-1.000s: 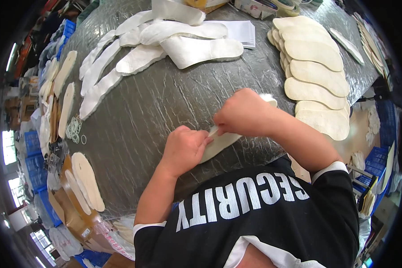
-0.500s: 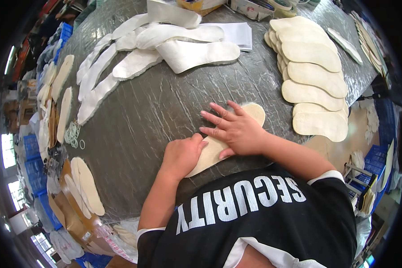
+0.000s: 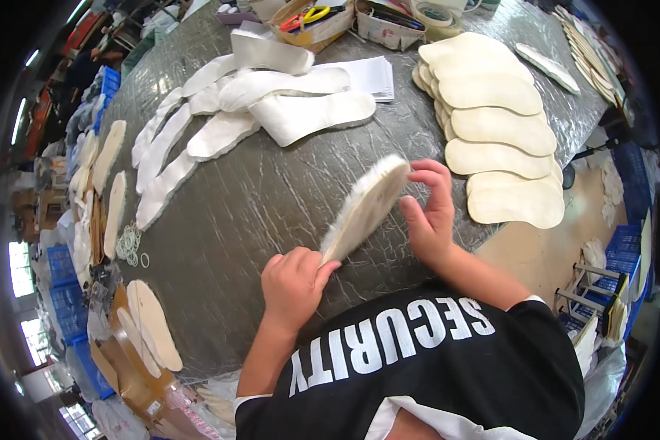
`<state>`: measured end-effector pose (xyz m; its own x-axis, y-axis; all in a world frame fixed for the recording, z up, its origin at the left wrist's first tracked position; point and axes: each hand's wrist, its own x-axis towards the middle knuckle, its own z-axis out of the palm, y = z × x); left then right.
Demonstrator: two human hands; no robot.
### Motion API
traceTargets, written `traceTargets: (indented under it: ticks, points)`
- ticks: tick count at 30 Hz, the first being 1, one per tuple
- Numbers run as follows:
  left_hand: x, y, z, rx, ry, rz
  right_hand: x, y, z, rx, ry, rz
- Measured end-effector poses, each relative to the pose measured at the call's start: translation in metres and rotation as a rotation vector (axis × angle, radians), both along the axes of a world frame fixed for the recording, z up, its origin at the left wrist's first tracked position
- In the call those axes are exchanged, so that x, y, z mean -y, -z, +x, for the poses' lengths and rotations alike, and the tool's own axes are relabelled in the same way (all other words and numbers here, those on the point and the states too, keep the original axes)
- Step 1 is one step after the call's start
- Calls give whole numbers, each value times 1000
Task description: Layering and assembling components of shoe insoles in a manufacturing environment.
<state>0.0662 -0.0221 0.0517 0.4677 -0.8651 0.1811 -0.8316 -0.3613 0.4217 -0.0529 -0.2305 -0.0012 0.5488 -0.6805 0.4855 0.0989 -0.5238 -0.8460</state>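
Observation:
A cream insole with a fluffy white pile side [image 3: 367, 209] is tilted up off the table, its pile edge toward the left. My left hand [image 3: 293, 286] grips its near end between thumb and fingers. Beside the far end is my right hand [image 3: 433, 213], thumb and fingers apart and curled; whether a fingertip touches the insole's tip I cannot tell. White fleece insoles [image 3: 308, 117] lie in a loose overlapping heap beyond my hands. To the right, cream insoles [image 3: 502, 158] are stacked in an overlapping row.
Boxes with scissors [image 3: 308, 18] and tools stand along the far edge, near tape rolls [image 3: 436, 15]. White paper sheets [image 3: 370, 77] lie by the heap. Rubber bands [image 3: 130, 244] and several insoles [image 3: 152, 323] line the left edge. A cardboard box [image 3: 136, 370] and blue crates [image 3: 66, 275] are beyond it.
The insole was flat on the table under both hands; now its far end is raised and turned, showing the pile. My right hand has lifted off it and moved right.

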Motion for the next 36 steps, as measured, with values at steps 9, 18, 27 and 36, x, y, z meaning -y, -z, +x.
traceTargets:
  ticks: [9,18,27,36]
  points:
    - [32,-8,-32,-553,-68,-190,-44,-3,37,-16,-668,754]
    - [18,18,-18,-684,-23,-434,-46,-19,50,76,-851,1172]
    - [-7,41,-24,-1330,-183,-511,-41,-12,66,92,-728,1349]
    - [-133,-1,14,-633,-685,-464,-55,-8,78,-108,-1035,898]
